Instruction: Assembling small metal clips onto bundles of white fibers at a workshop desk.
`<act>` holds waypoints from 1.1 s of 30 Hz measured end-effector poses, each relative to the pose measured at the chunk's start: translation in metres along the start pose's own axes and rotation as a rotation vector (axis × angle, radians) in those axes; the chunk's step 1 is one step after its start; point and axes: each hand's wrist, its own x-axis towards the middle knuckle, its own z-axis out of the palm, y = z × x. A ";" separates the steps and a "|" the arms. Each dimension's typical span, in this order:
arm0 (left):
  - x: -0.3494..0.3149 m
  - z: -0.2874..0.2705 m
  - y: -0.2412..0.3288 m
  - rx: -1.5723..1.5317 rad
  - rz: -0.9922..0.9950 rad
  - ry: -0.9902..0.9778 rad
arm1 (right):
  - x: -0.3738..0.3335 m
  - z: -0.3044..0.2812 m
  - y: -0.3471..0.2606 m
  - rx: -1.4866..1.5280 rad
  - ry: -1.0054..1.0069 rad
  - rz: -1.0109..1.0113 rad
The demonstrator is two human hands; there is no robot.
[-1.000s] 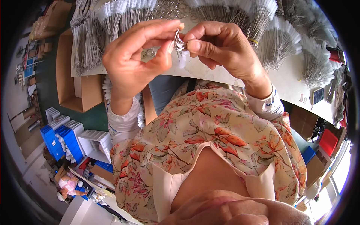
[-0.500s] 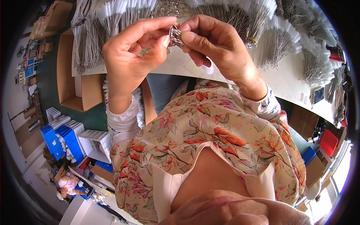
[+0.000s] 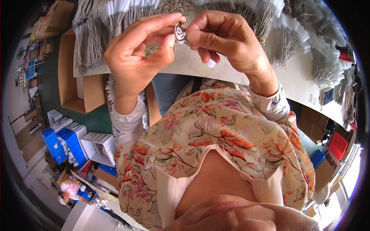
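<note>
Above the table edge my two hands meet at fingertip height. My left hand (image 3: 140, 52) pinches a thin metal ring (image 3: 176, 27) between forefinger and thumb. More rings (image 3: 151, 49) show behind its curled fingers. Looped wire ends (image 3: 181, 37) hang together at the ring. My right hand (image 3: 225, 40) closes thumb and fingers on these wire brushes, whose shafts run back under the palm. A bit of white (image 3: 211, 63) peeks out below the right fingers. Most of what the right hand grips is hidden.
Bundles of wire brushes with white bristles (image 3: 287, 40) cover the pale table (image 3: 231, 73), with loose rings (image 3: 179, 7) at its far side. An open cardboard box (image 3: 83, 94) stands at left, near blue and white bins (image 3: 71, 144). A phone-like device (image 3: 328, 96) lies at right. Another person (image 3: 71, 190) sits lower left.
The looped wire ends have shifted and turned at the ring. My right hand has moved slightly right, its wrist a little higher. My left hand has hardly moved.
</note>
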 end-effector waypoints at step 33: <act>-0.011 -0.022 0.033 0.297 -0.329 -0.213 | 0.003 0.006 0.013 0.103 -0.133 -0.041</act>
